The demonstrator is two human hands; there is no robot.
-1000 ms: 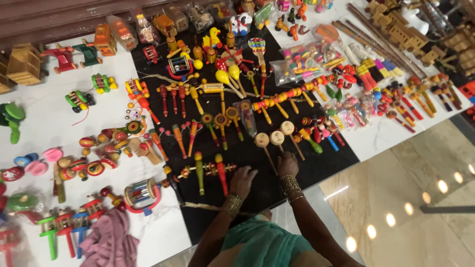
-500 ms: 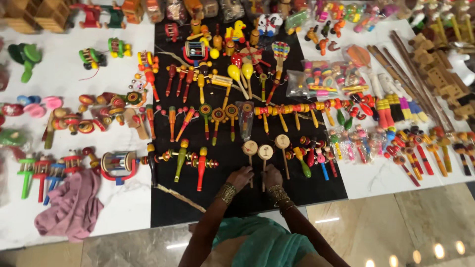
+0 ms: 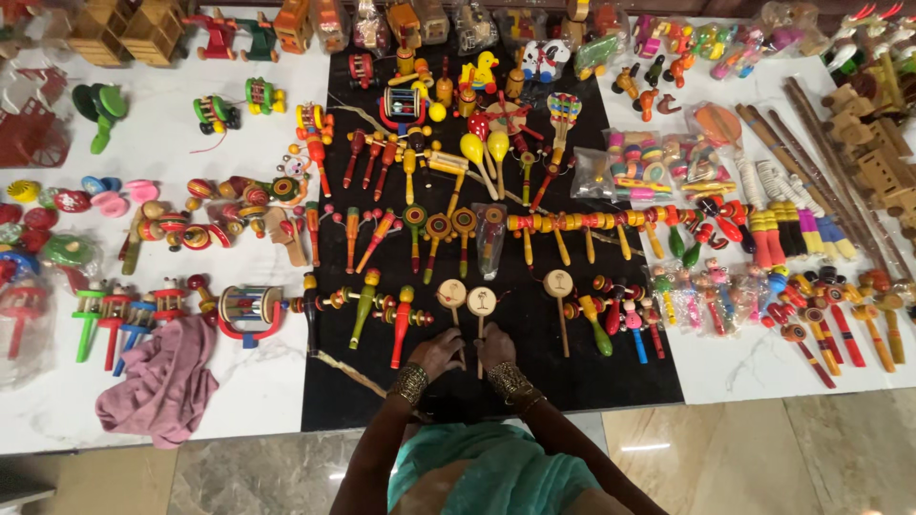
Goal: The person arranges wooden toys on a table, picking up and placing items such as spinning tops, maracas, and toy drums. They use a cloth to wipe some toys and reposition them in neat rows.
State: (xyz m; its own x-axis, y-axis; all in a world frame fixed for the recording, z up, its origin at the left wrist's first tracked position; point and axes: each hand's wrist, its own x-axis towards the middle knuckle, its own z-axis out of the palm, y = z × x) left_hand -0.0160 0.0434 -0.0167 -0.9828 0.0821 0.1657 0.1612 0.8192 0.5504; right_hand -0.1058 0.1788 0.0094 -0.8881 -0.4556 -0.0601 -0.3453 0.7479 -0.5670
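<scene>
Wooden rattles (image 3: 467,301) beneath both hands

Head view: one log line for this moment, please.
left hand: on round pale wooden paddle handle | right hand: on second paddle | black cloth

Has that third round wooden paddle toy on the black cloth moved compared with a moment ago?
Yes. The third paddle lay close beside the other two paddles; now it lies further right on the black cloth, near the painted rattles.

three round-headed wooden rattles (image 3: 480,301), one pink cloth (image 3: 164,383).
</scene>
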